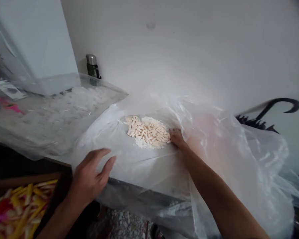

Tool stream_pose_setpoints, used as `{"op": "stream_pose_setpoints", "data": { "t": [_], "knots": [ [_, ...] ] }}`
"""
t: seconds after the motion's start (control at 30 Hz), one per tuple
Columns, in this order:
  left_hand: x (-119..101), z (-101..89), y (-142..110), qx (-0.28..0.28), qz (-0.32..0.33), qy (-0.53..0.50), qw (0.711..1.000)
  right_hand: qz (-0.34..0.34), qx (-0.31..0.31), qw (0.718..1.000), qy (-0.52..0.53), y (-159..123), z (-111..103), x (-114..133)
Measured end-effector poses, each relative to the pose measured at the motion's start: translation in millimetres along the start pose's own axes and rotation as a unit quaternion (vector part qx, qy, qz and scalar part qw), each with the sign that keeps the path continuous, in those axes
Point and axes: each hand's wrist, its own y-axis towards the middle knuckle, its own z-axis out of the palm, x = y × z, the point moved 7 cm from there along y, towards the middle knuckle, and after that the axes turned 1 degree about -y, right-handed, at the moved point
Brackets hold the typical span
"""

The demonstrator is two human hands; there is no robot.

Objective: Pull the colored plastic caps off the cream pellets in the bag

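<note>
The right hand (176, 137), pressed together, blocks pale cream sticks (147, 132) on clear plastic (129, 166). The left hand (89, 176) spreads open.

Left hand (89, 177) open, low at bottom left of view, palm turned toward right, fingers (97, 159) spread and slightly curled, nothing held. Right arm (209, 182) stretched out from bottom right, nearly straight, forearm angled up-left. Right hand (176, 137) palm down, fingers bunched, grip unclear. Hands well apart.
</note>
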Motion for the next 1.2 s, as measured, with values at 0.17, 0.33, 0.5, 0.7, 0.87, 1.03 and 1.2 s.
{"op": "stream_pose_setpoints", "data": {
  "t": [0.17, 0.33, 0.5, 0.7, 0.87, 1.03, 1.2],
  "knots": [
    [18.7, 96.1, 69.5, 0.13, -0.039, 0.012, 0.991, 0.012, -0.012, 0.999, 0.041, -6.4, -5.8, 4.1],
    [38.8, 115.2, 82.8, 0.121, -0.083, 0.019, 0.989, 0.001, -0.004, 0.996, 0.094, -33.4, -3.3, 21.0],
    [36.6, 114.6, 76.5, 0.125, -0.06, 0.028, 0.99, -0.082, 0.013, 0.977, 0.197, -35.6, -7.2, 67.9],
    [31.7, 115.9, 76.6, 0.128, -0.044, 0.084, 0.987, -0.233, 0.064, 0.963, 0.117, 18.3, 26.5, 155.4],
    [32.4, 110.5, 76.2, 0.11, -0.058, 0.108, 0.986, -0.286, 0.152, 0.946, 0.022, 37.7, 82.3, 209.4],
    [31.1, 109.0, 76.7, 0.117, -0.068, 0.09, 0.987, -0.294, 0.156, 0.943, -0.013, 28.1, 83.8, 210.5],
    [30.6, 108.2, 75.9, 0.119, -0.068, 0.088, 0.987, -0.334, 0.152, 0.93, 0.006, 8.2, 64.2, 196.8]
  ]
}}
